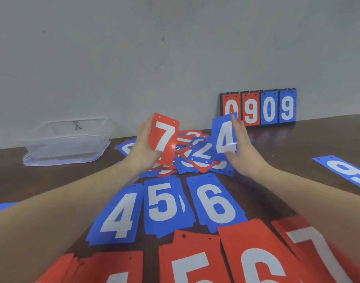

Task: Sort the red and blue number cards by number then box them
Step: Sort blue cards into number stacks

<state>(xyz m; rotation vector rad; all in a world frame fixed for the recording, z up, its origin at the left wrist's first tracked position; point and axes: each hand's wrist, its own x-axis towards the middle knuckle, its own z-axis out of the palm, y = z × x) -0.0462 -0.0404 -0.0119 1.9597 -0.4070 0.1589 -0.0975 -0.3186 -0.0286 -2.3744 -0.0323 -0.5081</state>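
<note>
1. A clear plastic box (67,139) stands on its lid at the far left of the brown table (297,144), against the wall.
2. The left hand (145,146) holds a red 7 card (164,137) upright, fingers behind it and thumb across its lower front.
3. Between the hands lies a mixed heap of cards (197,158), a blue 2 on top.
4. The right hand (241,146) grips a blue 4 card (225,137) upright, fingers at its far edge, thumb at the lower corner.
5. Nearer, blue stacks 4, 5, 6 (166,205) lie in a row, with red stacks (254,254) below.
6. A scoreboard (258,108) reading 0909 leans on the wall; a blue 9 card (346,171) lies far right.
</note>
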